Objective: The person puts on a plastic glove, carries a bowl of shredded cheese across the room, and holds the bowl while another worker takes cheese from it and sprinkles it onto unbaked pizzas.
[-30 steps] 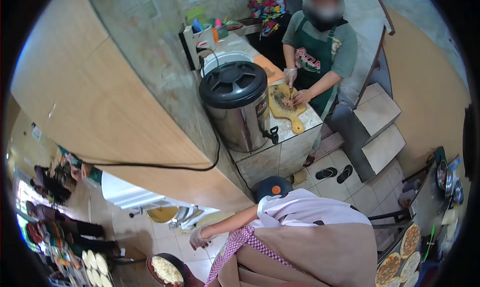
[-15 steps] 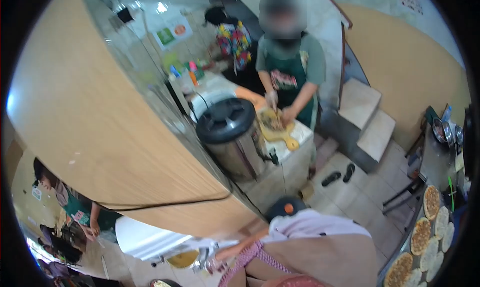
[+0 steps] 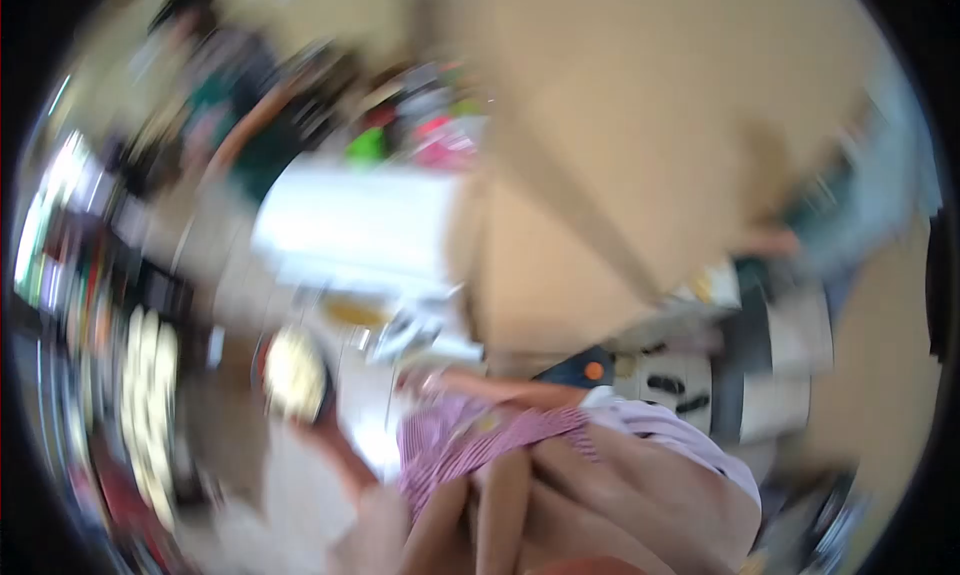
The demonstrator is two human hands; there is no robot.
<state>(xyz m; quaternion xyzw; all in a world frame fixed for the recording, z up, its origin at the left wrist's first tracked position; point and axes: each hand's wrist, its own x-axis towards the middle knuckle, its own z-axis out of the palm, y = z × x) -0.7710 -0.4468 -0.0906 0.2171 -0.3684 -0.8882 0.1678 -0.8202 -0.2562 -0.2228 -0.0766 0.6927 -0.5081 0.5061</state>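
One bowl of pale food, gripped in the left hand, before the body; right hand (blurred; open or holding, cannot tell) apart; step, seemingly, bearing the bowl; next move likely calls for a level rim

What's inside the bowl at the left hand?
The bowl holds a pale yellowish heap, too blurred to identify. The heap covers the bowl's bottom, so whatever lies beneath can't be seen.
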